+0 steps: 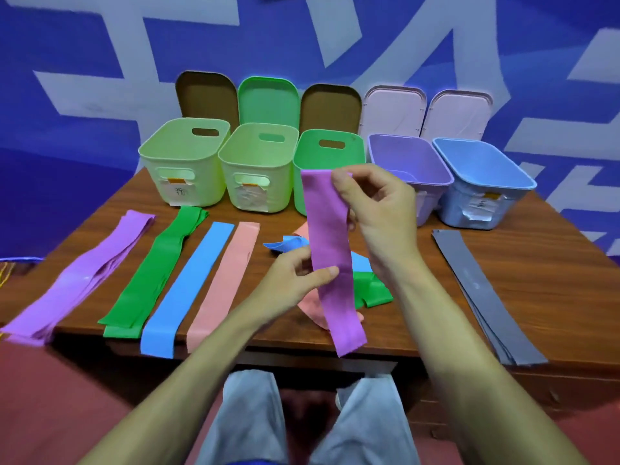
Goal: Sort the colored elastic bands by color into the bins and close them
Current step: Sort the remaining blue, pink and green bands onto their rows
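My right hand [375, 203] is pinching the top end of a purple band [330, 263] between thumb and fingers. My left hand [298, 280] pinches it about halfway down, thumb across the front. It hangs flat between them, up over the table [503, 263], with the tail flopping past the front edge. It looks super light and floppy, thin rubbery stuff, so I'd guess gripping near the ends keeps it from folding on itself. Under it sits a tangled heap [372, 290] of blue, green and pink ones. The purple pile [84, 276] lies far left, and the purple bin [402, 152] stands open behind my right hand.
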Demonstrator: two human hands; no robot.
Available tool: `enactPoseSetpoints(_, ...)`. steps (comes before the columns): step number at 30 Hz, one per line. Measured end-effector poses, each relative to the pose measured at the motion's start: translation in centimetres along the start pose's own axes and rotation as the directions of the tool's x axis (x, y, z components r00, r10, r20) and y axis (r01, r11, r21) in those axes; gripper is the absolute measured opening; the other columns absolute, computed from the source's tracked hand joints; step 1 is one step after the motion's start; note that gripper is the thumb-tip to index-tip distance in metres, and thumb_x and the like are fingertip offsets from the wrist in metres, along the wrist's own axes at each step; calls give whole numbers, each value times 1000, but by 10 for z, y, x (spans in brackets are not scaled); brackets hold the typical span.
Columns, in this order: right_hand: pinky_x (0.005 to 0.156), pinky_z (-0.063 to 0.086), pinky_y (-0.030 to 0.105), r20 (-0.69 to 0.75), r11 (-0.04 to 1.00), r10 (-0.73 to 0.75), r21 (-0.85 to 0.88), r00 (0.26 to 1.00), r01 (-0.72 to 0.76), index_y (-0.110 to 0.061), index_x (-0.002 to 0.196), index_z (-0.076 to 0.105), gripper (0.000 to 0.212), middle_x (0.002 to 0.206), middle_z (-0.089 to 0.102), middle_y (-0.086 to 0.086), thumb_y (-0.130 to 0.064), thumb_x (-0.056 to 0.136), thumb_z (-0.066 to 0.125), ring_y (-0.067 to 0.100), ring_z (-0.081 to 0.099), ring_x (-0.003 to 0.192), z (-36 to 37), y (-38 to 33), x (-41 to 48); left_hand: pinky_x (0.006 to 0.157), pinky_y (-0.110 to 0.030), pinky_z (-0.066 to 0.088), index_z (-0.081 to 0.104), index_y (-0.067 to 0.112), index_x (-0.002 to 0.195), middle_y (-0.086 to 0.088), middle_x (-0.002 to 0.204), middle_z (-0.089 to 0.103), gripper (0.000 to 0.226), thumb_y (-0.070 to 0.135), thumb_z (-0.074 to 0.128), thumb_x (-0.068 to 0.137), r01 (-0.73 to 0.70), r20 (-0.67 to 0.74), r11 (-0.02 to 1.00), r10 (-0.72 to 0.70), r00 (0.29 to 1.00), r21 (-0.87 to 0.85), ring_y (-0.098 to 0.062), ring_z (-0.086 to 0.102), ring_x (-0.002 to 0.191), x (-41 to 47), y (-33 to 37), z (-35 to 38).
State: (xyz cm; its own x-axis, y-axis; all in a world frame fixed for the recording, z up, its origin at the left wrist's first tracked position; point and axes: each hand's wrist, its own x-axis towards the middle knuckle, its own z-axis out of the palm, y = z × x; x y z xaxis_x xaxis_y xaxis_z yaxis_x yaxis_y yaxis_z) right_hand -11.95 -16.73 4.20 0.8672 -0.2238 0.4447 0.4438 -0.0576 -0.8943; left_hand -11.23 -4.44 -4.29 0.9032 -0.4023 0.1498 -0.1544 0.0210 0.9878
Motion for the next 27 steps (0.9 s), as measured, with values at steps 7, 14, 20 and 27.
enactPoseSetpoints(7, 39, 38, 19, -44, 985, 62, 166, 997, -54, -11, 82, 65, 9, 62, 57, 0, -11, 90, 62, 6, 47, 46, 56, -5, 33, 69, -13, 48, 65, 17, 99, 12, 86, 71, 14, 11, 54, 93, 81, -54, 996, -83, 995, -46, 4, 63, 78, -27, -7, -47)
enactPoseSetpoints(14, 38, 42, 19, 18, 977, 193, 85, 981, -194, -14, 72, 61, 19, 57, 53, 2, -13, 91, 61, 5, 47, 39, 118, 39, 74, 48, -15, 35, 48, 20, 82, 14, 55, 54, 11, 11, 52, 79, 172, -231, 979, -143, 962, 111, -1, 44, 49, -47, 2, -140)
enactPoseSetpoints(20, 41, 44, 15, 231, 920, 391, -80, 891, -383, -12, 73, 55, 22, 60, 52, 8, -3, 93, 54, 2, 51, 36, 185, 89, 95, 61, -28, 40, 57, 15, 83, 9, 67, 55, 16, 30, 60, 83, 336, -357, 863, -199, 913, 377, -6, 48, 60, -73, -6, -231)
enactPoseSetpoints(27, 42, 49, 13, 403, 846, 525, -152, 750, -510, -6, 72, 54, 23, 60, 54, 10, 10, 90, 51, 6, 56, 34, 275, 139, 108, 64, -30, 39, 61, 18, 87, 1, 71, 58, 13, 31, 62, 87, 497, -601, 785, -207, 772, 368, -10, 47, 63, -96, -20, -317)
